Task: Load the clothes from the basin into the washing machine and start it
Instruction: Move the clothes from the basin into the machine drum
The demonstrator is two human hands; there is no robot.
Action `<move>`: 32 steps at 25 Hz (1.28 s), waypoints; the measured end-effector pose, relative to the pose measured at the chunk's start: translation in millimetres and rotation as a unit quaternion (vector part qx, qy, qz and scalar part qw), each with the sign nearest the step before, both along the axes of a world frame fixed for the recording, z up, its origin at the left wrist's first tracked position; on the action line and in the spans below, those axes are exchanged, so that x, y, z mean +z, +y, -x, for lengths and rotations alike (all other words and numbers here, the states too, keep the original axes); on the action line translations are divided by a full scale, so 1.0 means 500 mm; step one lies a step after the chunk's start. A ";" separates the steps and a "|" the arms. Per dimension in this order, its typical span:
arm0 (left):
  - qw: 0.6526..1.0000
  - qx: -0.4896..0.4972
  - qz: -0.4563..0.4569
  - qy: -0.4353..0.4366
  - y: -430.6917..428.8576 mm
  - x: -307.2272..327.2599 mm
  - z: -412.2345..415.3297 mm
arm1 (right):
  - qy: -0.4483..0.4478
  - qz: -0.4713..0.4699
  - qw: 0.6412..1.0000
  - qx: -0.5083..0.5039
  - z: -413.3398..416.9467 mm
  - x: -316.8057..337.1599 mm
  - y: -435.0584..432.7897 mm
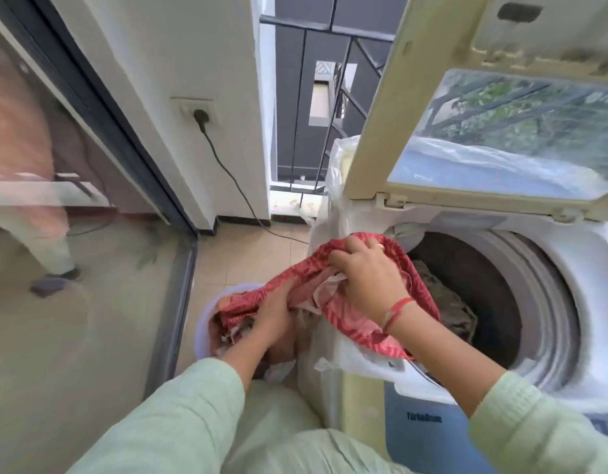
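Observation:
A pale lilac basin (204, 323) stands on the tiled floor left of the washing machine (569, 268), with crumpled clothes inside. A red patterned garment (347, 319) stretches from the basin up over the machine's left rim. My left hand (273, 316) grips its lower end above the basin. My right hand (371, 271) grips its upper end at the edge of the drum opening. The drum (483, 278) holds a dull grey-brown cloth (446, 302). The lid (483, 131) stands raised.
A black cable (234, 179) runs from a wall socket (200, 114) down across the floor to the machine. A glass sliding door (90, 234) fills the left. A balcony railing (330, 97) stands behind. Thin plastic sheeting (333, 213) covers the machine's left side.

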State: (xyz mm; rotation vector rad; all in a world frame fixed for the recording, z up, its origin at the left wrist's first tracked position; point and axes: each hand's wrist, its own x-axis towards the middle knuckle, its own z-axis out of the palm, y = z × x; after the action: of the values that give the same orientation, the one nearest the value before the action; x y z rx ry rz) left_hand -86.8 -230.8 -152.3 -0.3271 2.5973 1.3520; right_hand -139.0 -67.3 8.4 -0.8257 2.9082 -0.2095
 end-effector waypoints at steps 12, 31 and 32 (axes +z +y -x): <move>0.930 -0.127 0.166 0.302 0.424 0.392 0.153 | 0.331 0.272 0.848 -0.312 0.041 0.093 0.548; 0.962 -0.100 0.175 -0.183 -0.065 -0.061 0.089 | -0.014 -0.371 0.924 0.097 0.082 -0.076 -0.137; 0.966 -0.085 0.151 -0.194 -0.062 -0.083 0.110 | -0.011 -0.402 0.912 0.079 0.083 -0.080 -0.143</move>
State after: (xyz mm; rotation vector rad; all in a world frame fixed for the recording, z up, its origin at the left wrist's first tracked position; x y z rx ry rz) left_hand -141.8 -261.7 -193.9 -0.3621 2.4222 0.7457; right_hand -180.6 -138.5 -31.4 -0.8520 2.4917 0.9156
